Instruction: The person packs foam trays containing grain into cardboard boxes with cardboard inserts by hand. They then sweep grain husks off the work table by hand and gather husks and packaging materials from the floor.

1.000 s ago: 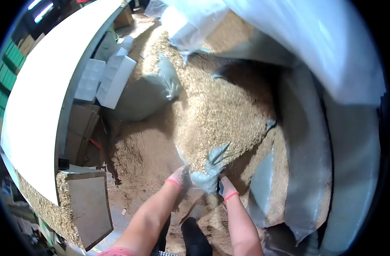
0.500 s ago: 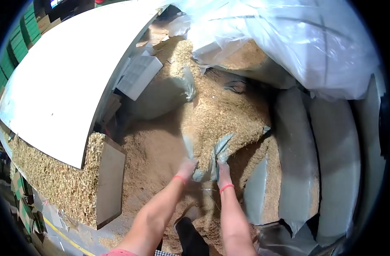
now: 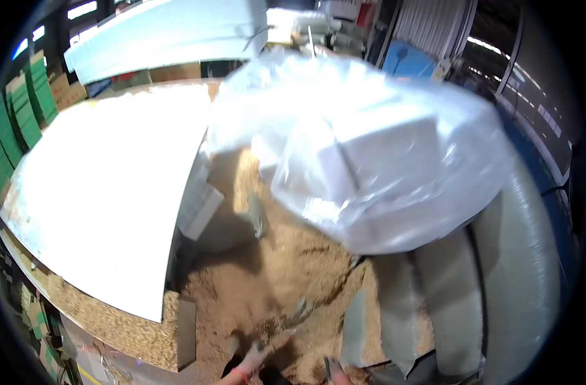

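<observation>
At the bottom edge of the head view, my left hand [image 3: 257,357], with a red band at the wrist, is closed at the near edge of a pale grey-green sack [image 3: 300,308]. Tan shavings [image 3: 322,273] cover most of that sack, and blur softens its outline. My right hand [image 3: 336,372] is lower and to the right, partly cut off by the frame. A dark strip lies along its inner side; its fingers are too blurred to read. Brownish loose material [image 3: 219,295] spreads to the left of the shavings.
Several filled grey sacks [image 3: 448,289] stand in a row at right. A large clear plastic bag [image 3: 395,167] with white blocks overhangs the pile. On the left, a white panel [image 3: 107,199] tops a shavings-faced block [image 3: 119,327]. Green stacks [image 3: 39,90] stand farther back.
The camera view has tilted up, so the hands and pile appear lower and more background shows. Half a second ago both hands gripped the sack's edges; they now appear farther apart vertically.
</observation>
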Demonstrator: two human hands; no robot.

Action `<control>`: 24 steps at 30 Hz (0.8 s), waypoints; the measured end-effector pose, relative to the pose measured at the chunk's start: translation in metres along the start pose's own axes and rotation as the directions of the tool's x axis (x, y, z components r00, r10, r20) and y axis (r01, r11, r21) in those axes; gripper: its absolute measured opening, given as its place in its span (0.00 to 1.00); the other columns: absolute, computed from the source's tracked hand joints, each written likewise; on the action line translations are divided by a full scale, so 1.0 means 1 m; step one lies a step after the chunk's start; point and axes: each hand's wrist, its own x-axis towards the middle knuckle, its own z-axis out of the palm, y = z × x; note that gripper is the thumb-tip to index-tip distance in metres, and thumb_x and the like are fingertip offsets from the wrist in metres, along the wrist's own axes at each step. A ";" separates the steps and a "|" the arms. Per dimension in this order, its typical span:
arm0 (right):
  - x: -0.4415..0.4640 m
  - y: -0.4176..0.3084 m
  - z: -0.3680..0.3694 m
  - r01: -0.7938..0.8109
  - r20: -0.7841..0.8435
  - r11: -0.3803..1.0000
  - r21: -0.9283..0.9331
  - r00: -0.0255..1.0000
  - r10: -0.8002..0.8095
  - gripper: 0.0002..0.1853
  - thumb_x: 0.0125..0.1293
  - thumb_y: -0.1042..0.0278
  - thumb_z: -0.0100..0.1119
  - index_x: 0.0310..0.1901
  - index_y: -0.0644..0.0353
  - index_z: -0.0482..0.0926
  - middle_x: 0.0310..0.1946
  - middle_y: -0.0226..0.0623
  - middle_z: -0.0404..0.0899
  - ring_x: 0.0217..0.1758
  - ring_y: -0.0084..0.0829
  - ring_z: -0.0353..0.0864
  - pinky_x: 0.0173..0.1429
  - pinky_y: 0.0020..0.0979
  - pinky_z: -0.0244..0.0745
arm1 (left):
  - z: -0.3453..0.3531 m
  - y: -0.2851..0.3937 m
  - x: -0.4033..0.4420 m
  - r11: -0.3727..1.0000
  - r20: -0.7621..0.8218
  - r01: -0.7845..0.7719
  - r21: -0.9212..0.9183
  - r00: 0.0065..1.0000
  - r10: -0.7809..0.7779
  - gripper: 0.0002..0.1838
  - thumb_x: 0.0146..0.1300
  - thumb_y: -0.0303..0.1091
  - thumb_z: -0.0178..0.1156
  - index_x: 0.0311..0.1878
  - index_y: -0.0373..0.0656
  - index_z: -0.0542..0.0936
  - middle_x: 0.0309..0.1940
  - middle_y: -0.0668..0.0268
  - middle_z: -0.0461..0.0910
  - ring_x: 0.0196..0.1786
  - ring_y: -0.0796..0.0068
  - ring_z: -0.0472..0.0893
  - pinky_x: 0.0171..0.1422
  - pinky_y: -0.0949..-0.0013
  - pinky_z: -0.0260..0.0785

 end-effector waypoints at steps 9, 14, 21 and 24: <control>-0.094 -0.086 -0.027 0.057 -0.089 0.997 0.050 0.995 -0.052 0.30 0.67 0.67 0.51 0.68 0.63 0.54 0.65 0.41 0.61 0.65 0.32 0.63 0.65 0.33 0.63 | -0.050 0.130 -0.178 0.727 0.298 -0.380 0.572 0.922 0.247 0.29 0.63 0.42 0.61 0.64 0.42 0.68 0.54 0.55 0.75 0.56 0.68 0.73 0.57 0.66 0.68; -0.157 -0.118 -0.014 0.244 -0.198 0.954 0.172 0.958 -0.209 0.31 0.67 0.67 0.51 0.69 0.62 0.52 0.66 0.41 0.60 0.65 0.32 0.64 0.65 0.33 0.64 | -0.111 0.163 -0.263 0.804 0.324 -0.230 0.549 0.945 0.049 0.26 0.66 0.38 0.58 0.65 0.41 0.67 0.57 0.55 0.74 0.60 0.67 0.72 0.63 0.68 0.65; -0.209 -0.216 -0.027 0.493 -0.354 0.786 0.373 0.859 -0.370 0.33 0.67 0.67 0.51 0.70 0.61 0.48 0.66 0.41 0.59 0.64 0.32 0.64 0.65 0.33 0.65 | -0.182 0.205 -0.283 0.769 0.266 -0.265 0.582 0.955 0.128 0.28 0.63 0.32 0.59 0.64 0.32 0.63 0.59 0.52 0.71 0.60 0.65 0.72 0.63 0.68 0.65; -0.203 -0.266 -0.045 0.562 -0.396 0.682 0.467 0.823 -0.407 0.34 0.67 0.67 0.51 0.71 0.60 0.47 0.67 0.41 0.58 0.64 0.32 0.65 0.64 0.33 0.65 | -0.160 0.251 -0.285 0.704 0.245 -0.456 0.544 0.889 0.387 0.30 0.61 0.29 0.61 0.64 0.32 0.63 0.59 0.51 0.70 0.60 0.63 0.72 0.63 0.66 0.65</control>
